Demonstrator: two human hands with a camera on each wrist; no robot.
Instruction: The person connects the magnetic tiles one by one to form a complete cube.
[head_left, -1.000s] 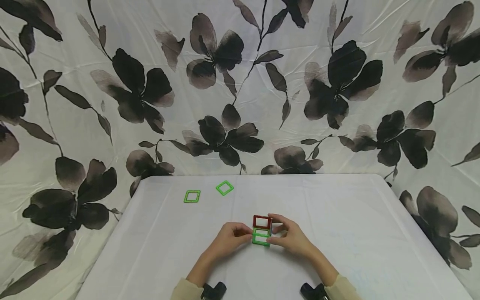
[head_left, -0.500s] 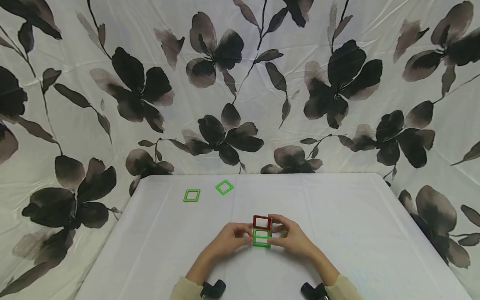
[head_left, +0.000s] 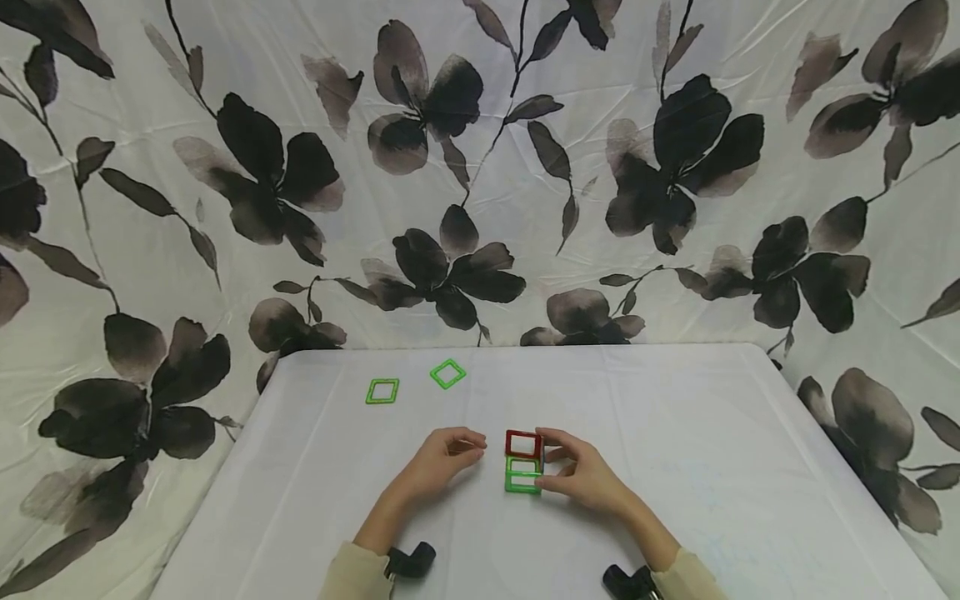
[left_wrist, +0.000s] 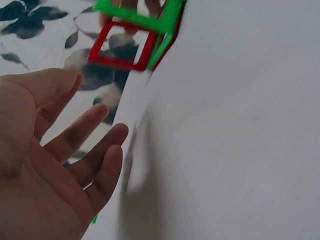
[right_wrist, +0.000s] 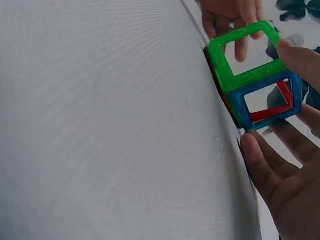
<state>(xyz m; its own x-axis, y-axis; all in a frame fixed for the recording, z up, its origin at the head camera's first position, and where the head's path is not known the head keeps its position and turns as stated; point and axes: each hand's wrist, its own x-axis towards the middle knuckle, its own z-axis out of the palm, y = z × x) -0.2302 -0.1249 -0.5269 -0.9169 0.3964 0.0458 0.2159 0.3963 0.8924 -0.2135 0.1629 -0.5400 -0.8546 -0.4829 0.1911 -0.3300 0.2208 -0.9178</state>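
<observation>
A small box of see-through-centred magnetic tiles (head_left: pixel 522 474) stands on the white table, with red and green frames showing in the head view. Its blue tile (right_wrist: pixel 272 121) and top green tile (right_wrist: pixel 257 75) face the right wrist camera. My right hand (head_left: pixel 588 475) grips the box from the right, thumb on one edge and fingertips on another. Left of the box, apart from it, my left hand (head_left: pixel 438 462) hovers with loosely bent fingers and nothing in them. The left wrist view shows that hand's palm (left_wrist: pixel 50 170) below the red tile (left_wrist: pixel 117 64).
Two loose green square tiles lie toward the back left of the table (head_left: pixel 675 433): one tile (head_left: pixel 380 402) nearly straight, the other tile (head_left: pixel 439 381) turned like a diamond. A flower-printed cloth (head_left: pixel 555 275) hangs behind the table's far edge.
My left hand has let go of the tile box and moved away to the left. The right hand and the box have stayed in place.
</observation>
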